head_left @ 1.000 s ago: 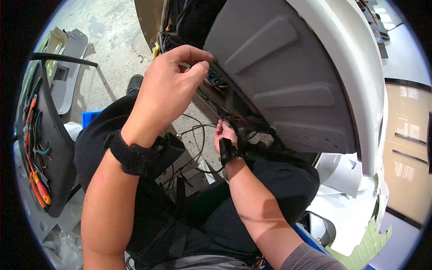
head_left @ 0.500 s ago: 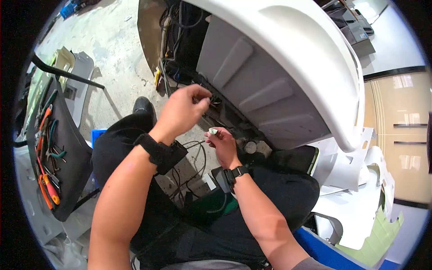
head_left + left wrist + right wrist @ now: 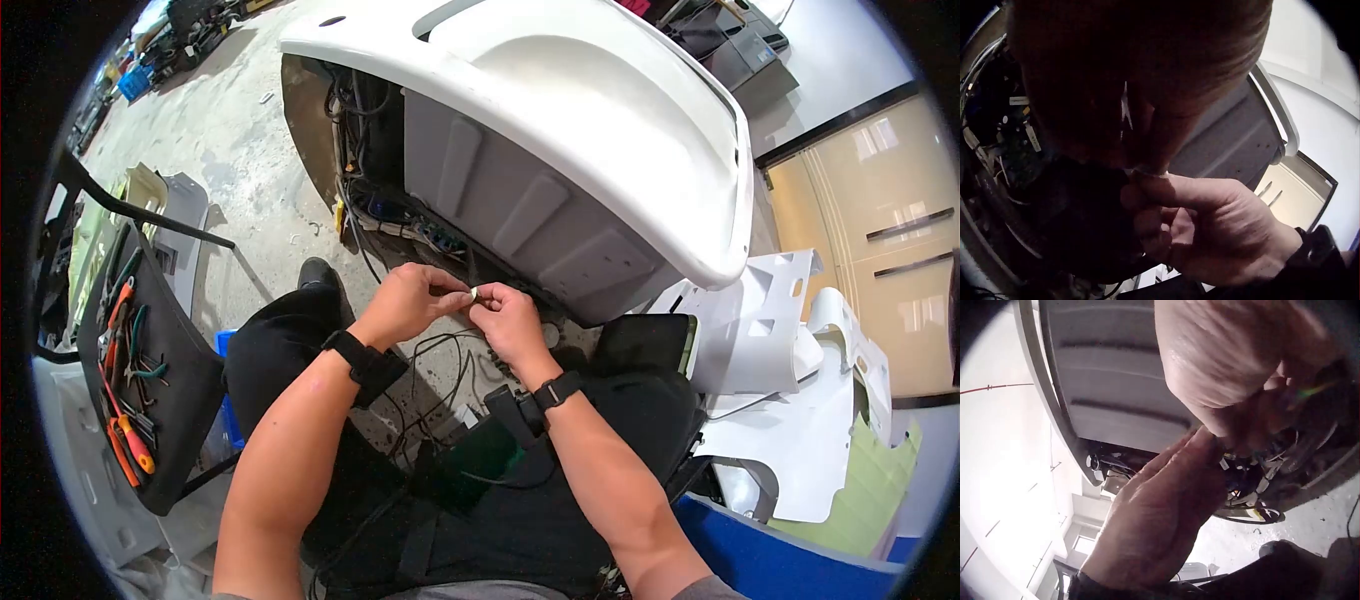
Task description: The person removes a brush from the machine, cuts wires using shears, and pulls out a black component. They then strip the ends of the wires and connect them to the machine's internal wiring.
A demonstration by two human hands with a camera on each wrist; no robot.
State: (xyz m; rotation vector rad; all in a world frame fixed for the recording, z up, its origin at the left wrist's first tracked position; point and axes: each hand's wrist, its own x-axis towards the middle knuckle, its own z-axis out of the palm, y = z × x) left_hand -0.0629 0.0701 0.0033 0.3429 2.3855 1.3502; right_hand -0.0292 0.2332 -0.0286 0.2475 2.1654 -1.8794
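A small whitish piece [image 3: 474, 294] is pinched between the two hands in the head view. My left hand [image 3: 408, 302] holds it from the left with thumb and forefinger, and my right hand [image 3: 513, 325] from the right, their fingertips meeting. Just behind the hands stands a large white shell [image 3: 600, 90] with a grey ribbed panel [image 3: 530, 205]; along its lower edge runs an opening with a circuit board [image 3: 438, 238] and wires. In the left wrist view the right hand [image 3: 1210, 228] pinches at the same spot; what the piece is cannot be made out.
Hand tools, among them an orange-handled screwdriver [image 3: 136, 446], lie on a dark seat [image 3: 165, 390] at the left. Black cables [image 3: 440, 365] trail over the floor between the legs. White panels [image 3: 770, 420] and a blue bin [image 3: 780, 545] stand at the right.
The head view has tilted up, showing more of the white shell. My two hands have come together at the small whitish piece, which only the right hand held half a second ago.
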